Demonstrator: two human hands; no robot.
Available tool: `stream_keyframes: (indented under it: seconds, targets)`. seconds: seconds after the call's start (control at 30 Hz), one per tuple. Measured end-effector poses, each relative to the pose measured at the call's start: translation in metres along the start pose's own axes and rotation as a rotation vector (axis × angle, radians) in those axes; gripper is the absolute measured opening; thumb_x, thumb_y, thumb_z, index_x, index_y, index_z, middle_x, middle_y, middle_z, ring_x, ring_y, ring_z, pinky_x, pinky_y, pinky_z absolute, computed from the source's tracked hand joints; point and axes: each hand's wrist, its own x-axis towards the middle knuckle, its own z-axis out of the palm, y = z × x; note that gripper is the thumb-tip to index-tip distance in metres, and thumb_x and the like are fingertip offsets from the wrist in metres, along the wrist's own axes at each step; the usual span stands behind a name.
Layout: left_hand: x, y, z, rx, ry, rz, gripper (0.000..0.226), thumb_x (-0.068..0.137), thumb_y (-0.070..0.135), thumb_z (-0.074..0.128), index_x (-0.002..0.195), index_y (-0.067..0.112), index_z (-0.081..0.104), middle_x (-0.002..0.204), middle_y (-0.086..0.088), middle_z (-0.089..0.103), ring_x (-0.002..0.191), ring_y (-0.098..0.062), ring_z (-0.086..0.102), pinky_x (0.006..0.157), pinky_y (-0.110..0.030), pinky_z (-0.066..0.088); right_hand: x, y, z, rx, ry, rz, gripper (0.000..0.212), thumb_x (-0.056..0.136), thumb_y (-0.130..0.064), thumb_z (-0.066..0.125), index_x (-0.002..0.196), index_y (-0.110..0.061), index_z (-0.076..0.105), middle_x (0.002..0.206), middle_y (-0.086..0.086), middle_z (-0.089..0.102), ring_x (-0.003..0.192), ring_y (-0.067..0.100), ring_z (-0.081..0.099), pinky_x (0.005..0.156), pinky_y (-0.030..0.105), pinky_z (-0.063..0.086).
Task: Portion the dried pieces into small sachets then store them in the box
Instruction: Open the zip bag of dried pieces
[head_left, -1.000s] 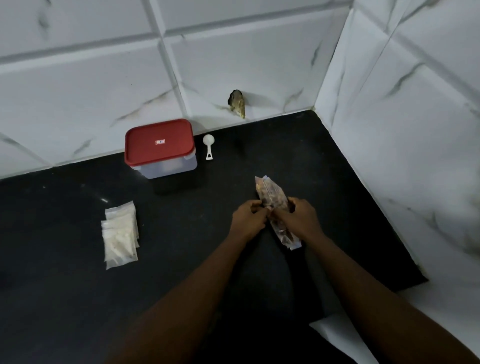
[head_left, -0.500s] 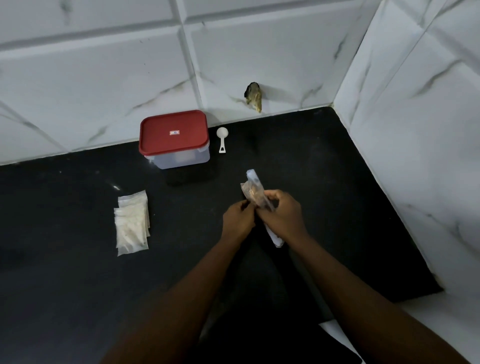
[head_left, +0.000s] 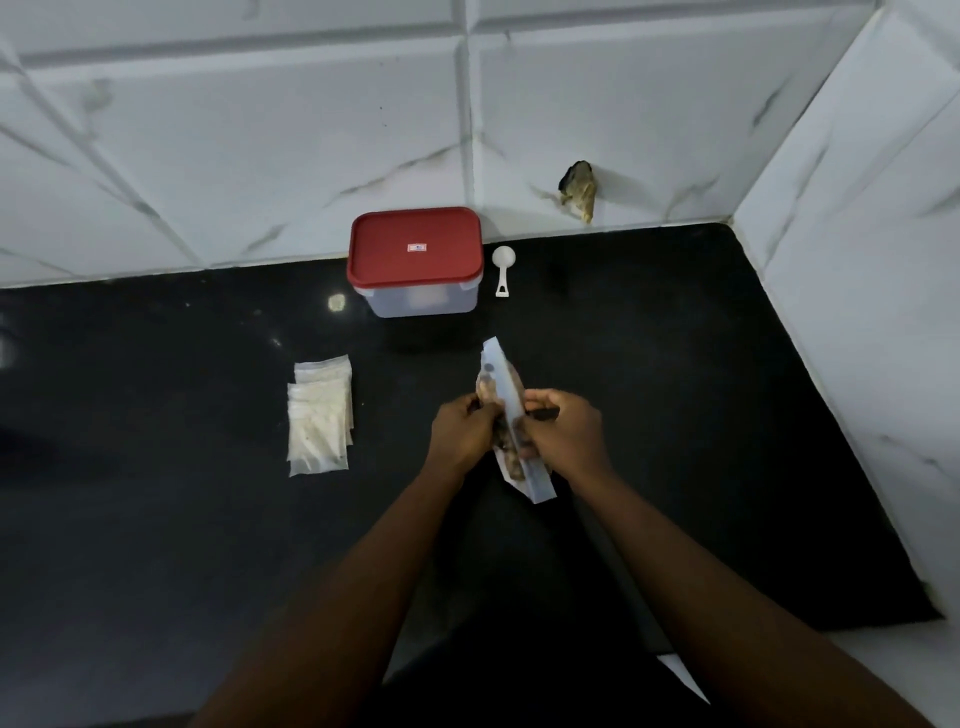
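A clear plastic bag of brown dried pieces (head_left: 503, 387) is held edge-up over the black counter (head_left: 675, 389). My left hand (head_left: 464, 434) pinches its left side and my right hand (head_left: 563, 436) grips its right side, thumb on top. A stack of small clear sachets (head_left: 319, 421) lies flat to the left. The clear box with a red lid (head_left: 415, 257) stands shut at the back by the wall. A white scoop (head_left: 503, 275) lies just right of the box.
White marble-look tiled walls close off the back and right side of the counter. A dark, brownish lump (head_left: 577, 189) sticks out of the back wall. The counter's front right corner ends near a white surface (head_left: 883, 670).
The bag has turned from lying flatter between my hands to standing more on edge. Both hands stay on it. The view shifted, so box and sachets sit further right in frame.
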Motion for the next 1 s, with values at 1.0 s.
stream_keyframes:
  seconds: [1.0]
  targets:
    - [-0.009,-0.008,-0.066,-0.162,-0.023,0.074,0.019,0.097,0.024,0.070,0.115,0.019,0.074,0.105,-0.003,0.078,0.095,-0.017,0.077,0.086,-0.044,0.064,-0.014,-0.041,0.051,0.272,-0.158,0.126,0.023,0.093,-0.004,0.066,0.111,-0.016,0.074,0.108,0.004,0.075,0.087,0.013,0.076,0.073,0.030,0.063]
